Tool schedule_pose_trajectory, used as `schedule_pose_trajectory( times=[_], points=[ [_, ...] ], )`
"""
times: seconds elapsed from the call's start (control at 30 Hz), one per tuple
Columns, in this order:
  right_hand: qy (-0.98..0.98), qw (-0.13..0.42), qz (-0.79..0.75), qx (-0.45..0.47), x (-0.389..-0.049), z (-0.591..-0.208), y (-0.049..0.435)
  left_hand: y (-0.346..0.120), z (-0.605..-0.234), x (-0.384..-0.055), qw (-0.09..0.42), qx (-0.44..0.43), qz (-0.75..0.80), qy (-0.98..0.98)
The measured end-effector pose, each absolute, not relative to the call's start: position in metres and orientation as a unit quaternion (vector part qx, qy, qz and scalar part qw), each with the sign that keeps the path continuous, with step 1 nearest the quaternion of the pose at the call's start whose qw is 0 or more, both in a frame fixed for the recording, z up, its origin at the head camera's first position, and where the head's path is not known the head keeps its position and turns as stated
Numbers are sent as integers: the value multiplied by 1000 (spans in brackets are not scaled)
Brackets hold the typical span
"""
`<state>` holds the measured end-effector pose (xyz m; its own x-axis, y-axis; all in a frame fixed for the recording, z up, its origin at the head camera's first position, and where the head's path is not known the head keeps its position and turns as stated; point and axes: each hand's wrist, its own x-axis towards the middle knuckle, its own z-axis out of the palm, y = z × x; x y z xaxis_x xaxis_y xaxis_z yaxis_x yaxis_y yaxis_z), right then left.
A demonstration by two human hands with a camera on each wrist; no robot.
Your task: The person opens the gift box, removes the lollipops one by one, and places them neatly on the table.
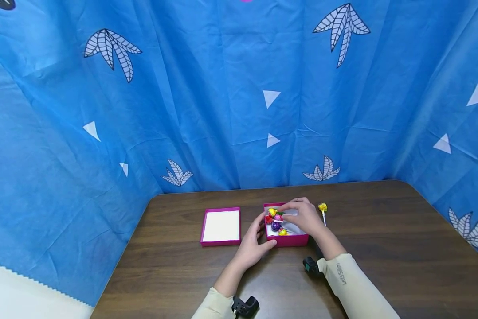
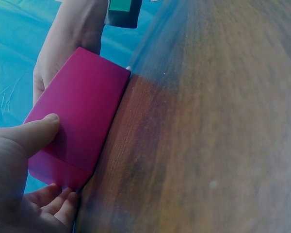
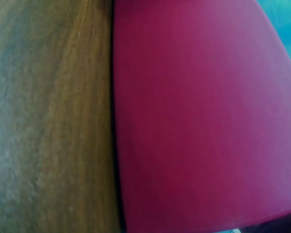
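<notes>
A magenta box [image 1: 289, 240], its top uncovered, stands on the table with several lollipops [image 1: 276, 226] in red, purple, pink and yellow wrappers along its left side. My left hand [image 1: 250, 249] grips the box's near left corner. In the left wrist view the thumb [image 2: 43, 130] lies on one magenta face and the other fingers [image 2: 56, 201] bend round the adjoining side. My right hand [image 1: 303, 216] reaches over the box's right wall, thumb and forefinger right at the lollipops. I cannot tell whether they pinch one. The right wrist view shows the box's side wall [image 3: 203, 116] up close.
The box's lid [image 1: 221, 226], white inside with a magenta rim, lies to the left of the box. A yellow lollipop [image 1: 323, 208] lies on the wooden table [image 1: 175, 270] just right of the right hand. A blue patterned curtain [image 1: 239, 110] hangs behind the table.
</notes>
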<state>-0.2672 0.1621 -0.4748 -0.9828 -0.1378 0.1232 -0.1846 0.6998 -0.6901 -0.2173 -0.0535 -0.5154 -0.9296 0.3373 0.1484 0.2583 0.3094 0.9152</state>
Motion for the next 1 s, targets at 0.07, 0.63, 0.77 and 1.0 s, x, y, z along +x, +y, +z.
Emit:
schedule_pose_trajectory(
  times=[0.07, 0.63, 0.77, 1.0],
  points=[
    [-920, 22, 382, 89, -268, -475, 162, -53, -515, -217, 35, 184, 557, 809],
    [-934, 9, 343, 101, -271, -475, 157, -56, -516, -217, 38, 181, 564, 805],
    [-942, 17, 312, 118, -271, -475, 156, -56, -517, -217, 38, 181, 564, 805],
    [-957, 12, 265, 120, -271, -471, 153, -56, -518, -218, 37, 181, 564, 805]
  ],
)
